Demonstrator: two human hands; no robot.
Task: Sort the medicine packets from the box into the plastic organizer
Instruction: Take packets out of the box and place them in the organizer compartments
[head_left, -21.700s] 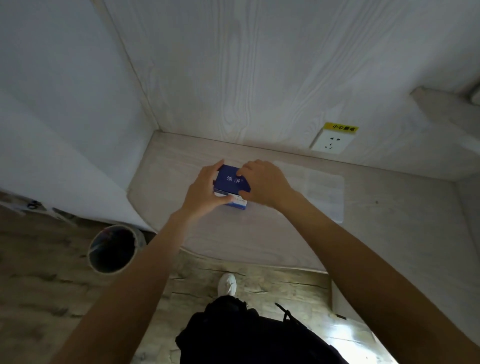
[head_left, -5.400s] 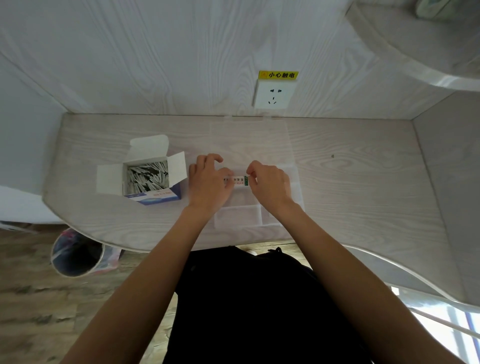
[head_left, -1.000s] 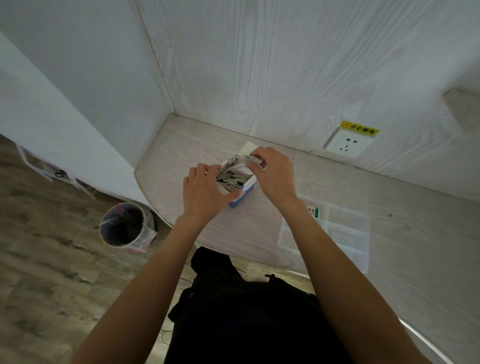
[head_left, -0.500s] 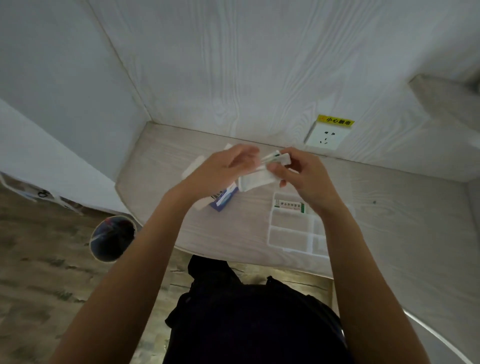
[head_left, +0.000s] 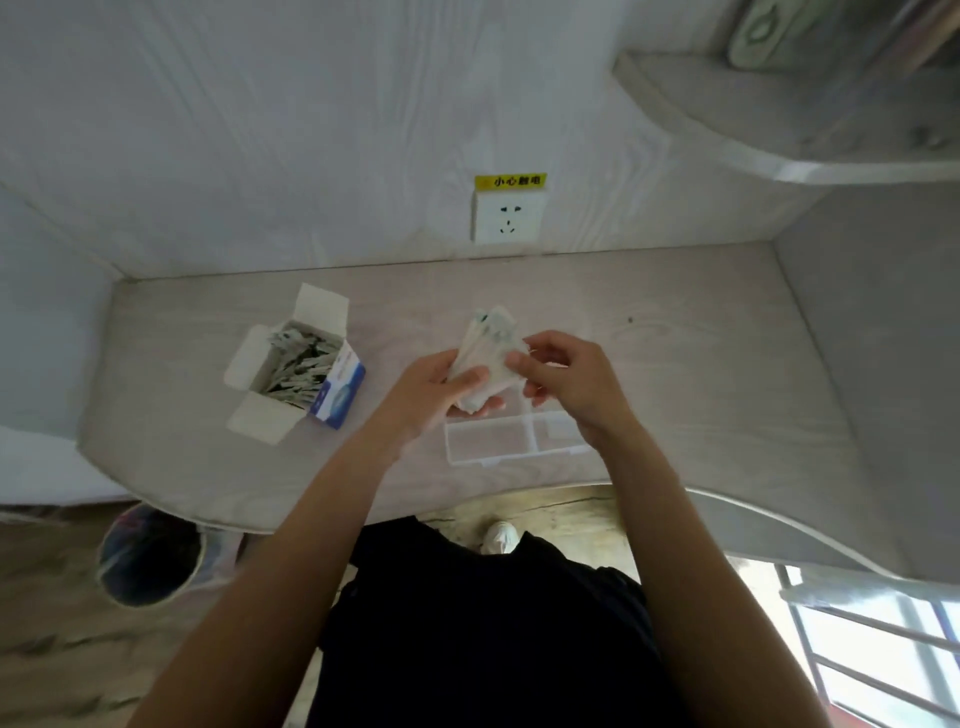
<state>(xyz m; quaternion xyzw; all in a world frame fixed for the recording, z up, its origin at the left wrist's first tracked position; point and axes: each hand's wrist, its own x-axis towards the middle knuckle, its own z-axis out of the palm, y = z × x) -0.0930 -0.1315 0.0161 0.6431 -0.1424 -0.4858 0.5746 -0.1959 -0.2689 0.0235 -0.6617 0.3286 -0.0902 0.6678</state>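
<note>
Left hand (head_left: 436, 387) cupped palm-up, fingers and thumb curled round a fanned stack of medicine packets (head_left: 485, 353). Right hand (head_left: 563, 382) close beside it on the right, thumb and forefinger pinching the stack's right edge, remaining fingers loosely bent. Both raised above the far end of the clear plastic organizer (head_left: 511, 441), its near compartments showing just below the wrists. Open box (head_left: 298, 371) well to the left of the left hand, flaps spread, more packets inside. Wall socket (head_left: 506, 215) beyond the hands. Compared with 0.5 s ago: stack now fanned upright between both hands, hands over the organizer rather than left of it, box fully exposed.
</note>
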